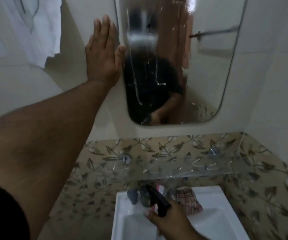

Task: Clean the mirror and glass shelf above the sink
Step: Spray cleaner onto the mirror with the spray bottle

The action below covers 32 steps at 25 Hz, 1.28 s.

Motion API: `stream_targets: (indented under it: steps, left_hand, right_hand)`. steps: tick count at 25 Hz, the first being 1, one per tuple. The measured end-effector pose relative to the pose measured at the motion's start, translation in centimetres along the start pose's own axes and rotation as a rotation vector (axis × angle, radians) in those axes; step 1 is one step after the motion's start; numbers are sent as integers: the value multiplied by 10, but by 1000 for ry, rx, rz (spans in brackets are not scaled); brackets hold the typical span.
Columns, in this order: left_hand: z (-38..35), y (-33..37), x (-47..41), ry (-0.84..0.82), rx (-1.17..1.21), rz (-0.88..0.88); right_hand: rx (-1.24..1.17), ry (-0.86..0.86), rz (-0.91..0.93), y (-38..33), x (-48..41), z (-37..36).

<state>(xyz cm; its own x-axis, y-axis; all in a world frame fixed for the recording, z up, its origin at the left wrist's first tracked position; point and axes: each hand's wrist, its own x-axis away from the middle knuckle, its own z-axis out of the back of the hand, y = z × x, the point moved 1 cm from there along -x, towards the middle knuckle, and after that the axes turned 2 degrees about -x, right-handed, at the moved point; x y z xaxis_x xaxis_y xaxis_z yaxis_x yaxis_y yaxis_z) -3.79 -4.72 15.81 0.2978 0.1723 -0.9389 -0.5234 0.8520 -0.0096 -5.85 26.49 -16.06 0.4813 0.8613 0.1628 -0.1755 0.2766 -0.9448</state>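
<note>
Gripping a black plastic spray bottle [158, 200], the right hand [171, 222] hangs below the wet clear glass shelf [174, 168], which sits under the streaked, rounded wall mirror [200, 75]. The left hand [103, 54] lies flat, fingers straight, at the mirror's left edge, above the white ceramic sink [217, 222].

A single wide-angle camera, worn on the person's head, looks forward and down from close to the wall. The mirror [209, 75] fills the far upper middle, the glass shelf [174, 168] lies lower, and the sink [132, 222] sits nearest, cut by the bottom edge. The left hand [103, 52] reaches in from the lower left corner; the right hand [167, 220], gripping a black spray bottle [158, 201], enters from below. The lens bows straight edges outward.
</note>
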Motion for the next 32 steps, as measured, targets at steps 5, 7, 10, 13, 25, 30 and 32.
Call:
stream_targets:
  steps: [5,7,10,13,25,30,32]
  left_hand:
    - [6,-7,-2,-21,11,-4]
    - [6,-7,-1,-49,-19,-9]
    - [0,-4,6,-108,-86,-27]
    - [-5,3,58,-147,-79,27]
    - [40,-8,356,-776,-3,324]
    - [57,-4,368,-858,-71,367]
    - [65,-5,370,-877,-103,386]
  right_hand:
    - [21,-172,104,-25,-20,-44]
    - [-14,-138,113,-36,-28,-48]
    - [-28,-81,112,-40,-37,-49]
    - [-90,-28,41,-35,-39,-41]
    - [-69,67,-51,-27,-72,-52]
    - [-32,38,-71,-9,-62,-59]
    - [-12,20,-72,-4,-55,-59]
